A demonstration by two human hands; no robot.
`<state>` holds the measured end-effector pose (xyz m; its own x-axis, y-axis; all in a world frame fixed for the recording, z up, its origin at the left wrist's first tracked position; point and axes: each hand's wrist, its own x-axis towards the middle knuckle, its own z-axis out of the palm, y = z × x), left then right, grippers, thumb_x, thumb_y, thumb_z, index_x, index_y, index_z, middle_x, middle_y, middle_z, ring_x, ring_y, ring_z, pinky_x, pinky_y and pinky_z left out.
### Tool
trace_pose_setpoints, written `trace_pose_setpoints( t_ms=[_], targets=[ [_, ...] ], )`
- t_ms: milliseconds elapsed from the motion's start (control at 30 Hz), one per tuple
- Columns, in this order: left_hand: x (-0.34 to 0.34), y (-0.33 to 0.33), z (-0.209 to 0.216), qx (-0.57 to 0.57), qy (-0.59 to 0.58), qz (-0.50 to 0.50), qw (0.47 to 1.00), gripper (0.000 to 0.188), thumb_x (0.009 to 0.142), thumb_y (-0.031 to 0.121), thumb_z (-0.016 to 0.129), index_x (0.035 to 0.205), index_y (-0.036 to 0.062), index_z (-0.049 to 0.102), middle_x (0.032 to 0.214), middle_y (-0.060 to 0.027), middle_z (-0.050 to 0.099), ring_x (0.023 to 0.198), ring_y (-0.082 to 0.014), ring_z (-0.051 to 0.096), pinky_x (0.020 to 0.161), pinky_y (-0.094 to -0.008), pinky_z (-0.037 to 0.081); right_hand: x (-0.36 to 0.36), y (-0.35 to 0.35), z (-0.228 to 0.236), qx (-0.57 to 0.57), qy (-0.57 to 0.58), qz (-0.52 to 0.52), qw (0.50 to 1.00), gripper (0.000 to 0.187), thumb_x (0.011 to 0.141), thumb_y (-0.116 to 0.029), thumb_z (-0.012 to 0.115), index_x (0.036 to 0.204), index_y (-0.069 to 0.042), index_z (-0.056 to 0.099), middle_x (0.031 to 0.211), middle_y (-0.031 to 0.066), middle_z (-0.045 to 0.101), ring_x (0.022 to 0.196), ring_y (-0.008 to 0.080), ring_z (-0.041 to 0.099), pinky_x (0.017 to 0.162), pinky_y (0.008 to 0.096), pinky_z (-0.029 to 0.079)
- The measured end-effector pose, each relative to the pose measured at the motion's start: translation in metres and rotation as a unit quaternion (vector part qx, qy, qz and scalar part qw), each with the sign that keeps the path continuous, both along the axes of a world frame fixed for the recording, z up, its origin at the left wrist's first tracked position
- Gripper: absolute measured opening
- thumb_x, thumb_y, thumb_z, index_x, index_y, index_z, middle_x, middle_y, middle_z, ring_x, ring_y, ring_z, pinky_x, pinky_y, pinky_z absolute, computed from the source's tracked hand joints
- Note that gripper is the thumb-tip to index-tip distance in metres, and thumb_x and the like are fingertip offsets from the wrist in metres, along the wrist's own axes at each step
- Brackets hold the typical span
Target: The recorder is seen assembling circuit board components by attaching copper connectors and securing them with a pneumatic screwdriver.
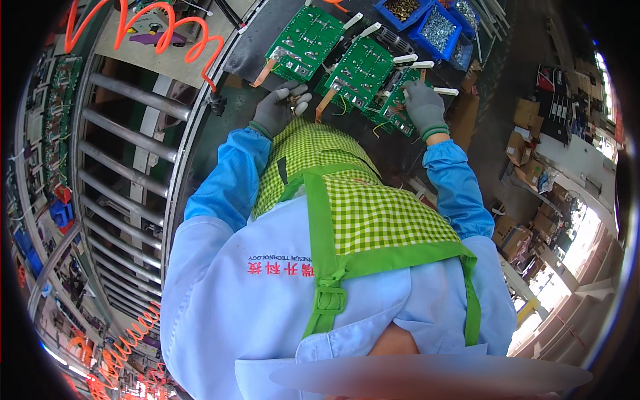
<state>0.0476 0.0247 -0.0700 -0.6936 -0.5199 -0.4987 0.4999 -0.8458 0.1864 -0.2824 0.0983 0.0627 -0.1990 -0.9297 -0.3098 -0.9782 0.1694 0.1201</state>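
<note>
Grey work gloves cover both my hands. My left hand (275, 112) is curled palm up around a few small brass-coloured screws (293, 100), near the lower edge of the boards. My right hand (425, 107) is over the right-hand green circuit board (395, 110), its fingertips pinched against the board; what they hold, if anything, is too small to make out. Beside it lies a middle circuit board (360, 72), and farther left another circuit board (308, 41). Copper strips (325, 103) stick out from the boards toward me, and white plastic bars (371, 30) project at their right edges.
Blue bins (437, 32) of silver and brass-coloured small hardware stand at the far right of the dark workbench (247, 60). A metal roller conveyor (130, 133) runs along my left. An orange coiled air hose (200, 50) hangs at the upper left. Cardboard boxes (527, 153) lie to the right.
</note>
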Motion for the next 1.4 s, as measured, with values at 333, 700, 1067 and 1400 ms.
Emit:
trace_pose_setpoints(
  t_ms=[333,700,1067,1400],
  targets=[
    [0.0,-0.001,-0.005,-0.049,-0.084,-0.039,0.995,0.033,0.093,0.021,0.047,0.12,0.0038,0.041,0.114,-0.0161,0.055,0.093,-0.0224,0.061,0.061,-0.0248,0.054,0.051,-0.007,0.073,-0.211,-0.114,0.045,0.97,0.019,0.079,-0.016,0.053,0.097,-0.015,0.059,0.088,0.0085,0.058,0.077,0.029,0.059,0.063,0.0397,0.047],
    [-0.032,-0.014,-0.027,0.04,-0.039,0.049,0.997,0.017,0.089,0.017,0.053,0.103,0.0083,0.054,0.083,-0.003,0.056,0.071,-0.0136,0.057,0.052,-0.0226,0.05,0.132,-0.008,0.063,-0.198,-0.325,0.103,0.919,0.014,0.085,-0.019,0.055,0.091,-0.008,0.059,0.084,0.01,0.059,0.075,0.0287,0.058,0.064,0.0361,0.046],
    [-0.04,-0.015,-0.027,0.139,0.045,0.06,0.987,0.018,0.091,0.02,0.051,0.104,0.0074,0.049,0.085,-0.0063,0.053,0.073,-0.0185,0.056,0.054,-0.024,0.05,0.143,-0.017,0.054,-0.164,-0.36,0.111,0.912,0.015,0.083,-0.016,0.057,0.095,-0.008,0.06,0.087,0.0112,0.059,0.078,0.0287,0.059,0.067,0.0365,0.047],
    [-0.026,-0.019,-0.004,0.099,0.129,0.024,0.986,0.021,0.09,0.015,0.047,0.104,-0.0001,0.05,0.097,-0.0131,0.057,0.088,-0.0241,0.058,0.074,-0.0391,0.052,0.161,-0.032,0.019,-0.165,-0.436,0.089,0.88,0.019,0.085,-0.022,0.056,0.096,-0.008,0.06,0.089,0.0109,0.06,0.08,0.0287,0.059,0.067,0.035,0.047]
  ],
)
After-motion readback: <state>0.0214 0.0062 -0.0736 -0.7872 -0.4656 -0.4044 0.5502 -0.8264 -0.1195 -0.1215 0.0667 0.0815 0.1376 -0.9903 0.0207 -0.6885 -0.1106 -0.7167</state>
